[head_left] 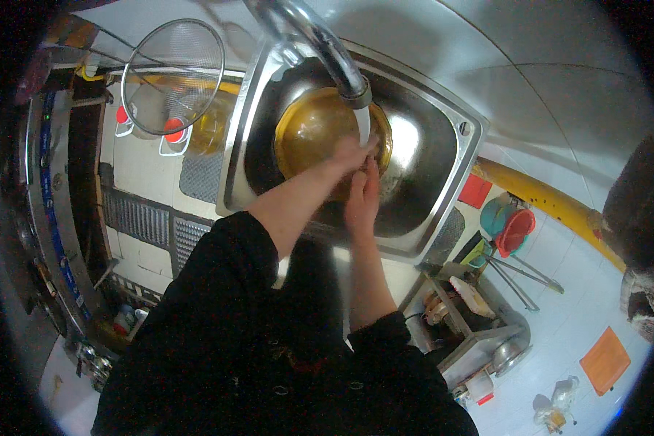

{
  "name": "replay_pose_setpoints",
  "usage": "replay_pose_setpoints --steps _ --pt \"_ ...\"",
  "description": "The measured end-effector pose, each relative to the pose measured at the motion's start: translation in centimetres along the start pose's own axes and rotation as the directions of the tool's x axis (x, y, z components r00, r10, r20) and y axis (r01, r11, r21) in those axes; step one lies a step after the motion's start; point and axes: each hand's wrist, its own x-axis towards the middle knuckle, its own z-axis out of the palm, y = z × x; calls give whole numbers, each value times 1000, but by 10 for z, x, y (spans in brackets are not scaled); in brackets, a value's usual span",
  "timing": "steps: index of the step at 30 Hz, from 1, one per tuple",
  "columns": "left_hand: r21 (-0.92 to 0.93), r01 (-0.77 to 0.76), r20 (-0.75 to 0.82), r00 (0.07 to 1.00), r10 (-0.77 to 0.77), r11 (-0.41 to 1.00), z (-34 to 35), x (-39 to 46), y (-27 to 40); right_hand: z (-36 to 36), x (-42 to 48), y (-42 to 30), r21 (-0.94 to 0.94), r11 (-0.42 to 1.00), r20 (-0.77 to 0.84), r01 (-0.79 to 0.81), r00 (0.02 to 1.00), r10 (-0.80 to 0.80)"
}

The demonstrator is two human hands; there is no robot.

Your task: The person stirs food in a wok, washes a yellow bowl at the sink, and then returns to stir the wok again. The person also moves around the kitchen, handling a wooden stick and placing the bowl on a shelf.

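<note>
Water runs from a chrome faucet onto my left hand, which is blurred over the right part of an amber bowl. The bowl sits in a stainless steel sink. Close beside it, fingers pointing up toward the stream, is my right hand. The two hands touch or nearly touch near the bowl's rim. Blur and overlap hide whether anything lies between their fingers.
A round mesh strainer hangs at the upper left above plastic oil bottles with red caps. Right of the sink are a red plastic basket, metal tongs and a cluttered shelf. A yellow pipe runs along the wall.
</note>
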Motion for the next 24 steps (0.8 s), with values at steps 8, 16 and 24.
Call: replay_pose_setpoints --steps 8,16,24 --pt "320 -65 -87 991 98 945 -39 -44 56 25 35 -6 850 261 310 -458 835 455" --pt "-231 -84 184 975 128 969 -103 -143 57 39 94 20 890 -1 435 -455 850 296" --pt "-375 11 -13 1000 -17 927 -169 -135 25 28 98 -9 553 593 372 -585 811 453"
